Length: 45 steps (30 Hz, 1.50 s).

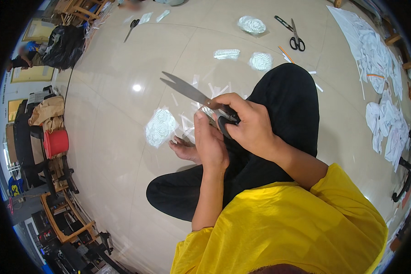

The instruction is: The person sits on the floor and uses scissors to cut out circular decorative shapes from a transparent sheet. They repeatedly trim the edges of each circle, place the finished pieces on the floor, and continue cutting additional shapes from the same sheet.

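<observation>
My right hand (255, 124) grips a pair of scissors (190, 91) by the black handles. The grey blades point up and to the left, slightly apart. My left hand (210, 142) is raised just under the pivot, its fingers drawn together by the handles. Whatever sits between its fingertips is too small and hidden to name. On the floor left of my hands lies a pale, wavy-patterned bundle (161, 127) in clear wrapping. White strips and scraps (187, 122) are scattered beyond my left hand, partly covered by it.
More wrapped bundles (252, 25) lie farther off, near a second pair of scissors (297, 42) and a green cutter (283, 22). Another pair of scissors (132, 30) rests at the far left. White cloth (374, 55) is heaped at right. A red container (56, 143) and chairs line the left.
</observation>
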### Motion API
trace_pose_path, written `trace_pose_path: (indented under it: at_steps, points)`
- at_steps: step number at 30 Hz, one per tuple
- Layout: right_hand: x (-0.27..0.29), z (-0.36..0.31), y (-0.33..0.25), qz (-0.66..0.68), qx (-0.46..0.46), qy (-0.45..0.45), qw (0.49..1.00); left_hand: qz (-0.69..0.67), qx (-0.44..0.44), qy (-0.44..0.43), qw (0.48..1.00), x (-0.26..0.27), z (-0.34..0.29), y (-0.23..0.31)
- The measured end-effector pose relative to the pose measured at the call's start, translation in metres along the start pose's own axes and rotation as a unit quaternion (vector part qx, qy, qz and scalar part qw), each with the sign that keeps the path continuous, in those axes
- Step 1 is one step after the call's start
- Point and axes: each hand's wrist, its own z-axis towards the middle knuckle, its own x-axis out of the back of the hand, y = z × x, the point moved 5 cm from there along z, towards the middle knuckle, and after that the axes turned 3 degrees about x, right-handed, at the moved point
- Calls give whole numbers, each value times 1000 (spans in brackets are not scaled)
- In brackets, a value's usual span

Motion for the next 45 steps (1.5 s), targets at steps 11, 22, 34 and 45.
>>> trace_pose_path:
  at_steps: [11, 22, 34, 45]
  points:
    - [23, 6, 8, -12, -48, 89, 995, 54, 66, 17, 996, -17, 53, -24]
    - [7, -6, 9, 114, -70, 26, 991, 410, -125, -84, 900, -55, 218, -130]
    - [15, 5, 23, 119, -62, 50, 990, 595, -324, -166, 716, -95, 254, -180]
    - [12, 7, 25, 162, -82, 35, 983, 693, -211, -490, 484, -126, 253, -144]
